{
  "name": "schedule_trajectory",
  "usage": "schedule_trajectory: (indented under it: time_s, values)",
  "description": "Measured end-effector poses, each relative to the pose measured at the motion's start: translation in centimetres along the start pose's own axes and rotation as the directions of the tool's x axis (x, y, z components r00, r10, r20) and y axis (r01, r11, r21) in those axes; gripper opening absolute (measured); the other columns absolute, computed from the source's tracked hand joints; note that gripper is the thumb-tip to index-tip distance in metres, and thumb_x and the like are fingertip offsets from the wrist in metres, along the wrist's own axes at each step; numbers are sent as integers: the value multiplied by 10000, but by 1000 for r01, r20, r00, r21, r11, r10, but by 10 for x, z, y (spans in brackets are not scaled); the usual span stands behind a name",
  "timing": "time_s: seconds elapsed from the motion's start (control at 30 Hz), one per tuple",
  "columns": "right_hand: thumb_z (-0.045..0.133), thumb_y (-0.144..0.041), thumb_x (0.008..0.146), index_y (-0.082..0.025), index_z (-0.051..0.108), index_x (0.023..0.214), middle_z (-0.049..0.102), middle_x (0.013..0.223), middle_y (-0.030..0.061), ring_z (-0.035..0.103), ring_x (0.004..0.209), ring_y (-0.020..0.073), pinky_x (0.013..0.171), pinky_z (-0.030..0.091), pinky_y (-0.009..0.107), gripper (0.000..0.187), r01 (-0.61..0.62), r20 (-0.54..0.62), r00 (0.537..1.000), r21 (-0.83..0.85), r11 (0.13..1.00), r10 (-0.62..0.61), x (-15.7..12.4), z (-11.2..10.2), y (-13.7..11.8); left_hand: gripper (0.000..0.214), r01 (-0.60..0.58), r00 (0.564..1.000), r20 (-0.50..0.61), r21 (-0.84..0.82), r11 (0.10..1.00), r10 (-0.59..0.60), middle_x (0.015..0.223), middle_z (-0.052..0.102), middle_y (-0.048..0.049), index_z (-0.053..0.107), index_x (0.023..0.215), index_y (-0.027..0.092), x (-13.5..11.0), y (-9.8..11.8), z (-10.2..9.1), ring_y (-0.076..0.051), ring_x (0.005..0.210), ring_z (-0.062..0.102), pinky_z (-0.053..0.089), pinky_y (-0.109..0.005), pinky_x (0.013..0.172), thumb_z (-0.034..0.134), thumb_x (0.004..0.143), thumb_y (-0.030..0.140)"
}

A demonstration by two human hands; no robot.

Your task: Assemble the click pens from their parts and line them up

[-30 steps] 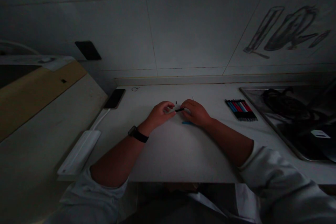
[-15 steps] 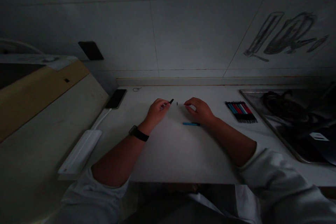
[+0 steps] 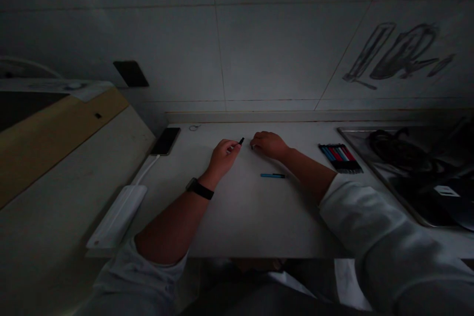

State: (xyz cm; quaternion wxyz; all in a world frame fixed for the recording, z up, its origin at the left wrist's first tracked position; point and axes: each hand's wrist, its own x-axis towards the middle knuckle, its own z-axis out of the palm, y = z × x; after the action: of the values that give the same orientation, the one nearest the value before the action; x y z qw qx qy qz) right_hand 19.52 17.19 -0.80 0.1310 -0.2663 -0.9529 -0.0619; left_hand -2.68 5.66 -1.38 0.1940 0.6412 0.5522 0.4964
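Note:
On a white counter (image 3: 240, 207) my left hand (image 3: 222, 154) pinches a short black pen part (image 3: 240, 141), its tip pointing up and right. A black watch sits on that wrist. My right hand (image 3: 269, 144) rests further back, its fingertips on a tiny dark piece (image 3: 252, 146) lying on the counter. A blue pen barrel (image 3: 272, 176) lies loose on the surface, in front of my right forearm.
A row of several coloured pens (image 3: 339, 157) lies to the right. Beyond it is a steel tray (image 3: 407, 192) with black cables. A phone (image 3: 165, 141) and a white power strip (image 3: 117, 216) sit along the left edge. A tiled wall stands behind.
My hands have come apart. The left kept the black part. The right let go, moved back and left onto the tiny dark piece, leaving the blue barrel uncovered.

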Motion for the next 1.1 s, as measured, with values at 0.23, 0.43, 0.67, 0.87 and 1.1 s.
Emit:
schedule_trajectory:
  time_s: [0.23,0.43,0.67,0.87,1.1]
  values:
    - [579,-229,983,-183,759,1077,718,1131,141,628,1013,247,868,447,340,208,-2,112,994,15,1000,1,6,-7,-6,148,19,1000,-2,38,999,-19,1032,686,-56,722,1003,199,0,-2,3,-153,843,643,536,-280,754,646,962,319]
    - [600,-242,938,-206,710,1009,742,969,74,663,887,204,826,483,311,137,-184,-69,973,345,920,220,-18,-25,-13,121,-83,996,17,44,996,83,998,670,-42,724,1003,194,-2,-3,5,-143,814,638,530,-281,735,658,960,287]
    - [646,-393,903,-241,687,1035,743,910,35,684,795,181,781,532,326,205,-232,-134,859,757,610,494,-43,-19,-35,128,-199,972,144,87,976,186,1021,670,-47,729,1019,206,-7,1,7,-169,925,656,546,-298,788,649,968,291]
    - [708,-459,856,-235,651,934,722,890,29,688,842,185,813,533,342,243,-146,-63,834,933,329,548,-46,-6,-49,118,-245,953,210,118,962,217,1031,672,-57,734,1009,209,-11,7,7,-188,979,661,555,-344,884,658,972,291]
    - [750,-479,819,-240,670,900,695,846,19,644,789,181,757,512,335,265,-127,-74,819,943,306,569,-43,-2,-52,93,-292,940,225,138,946,257,997,657,-48,734,997,208,-12,10,5,-186,955,652,540,-351,894,677,960,272]
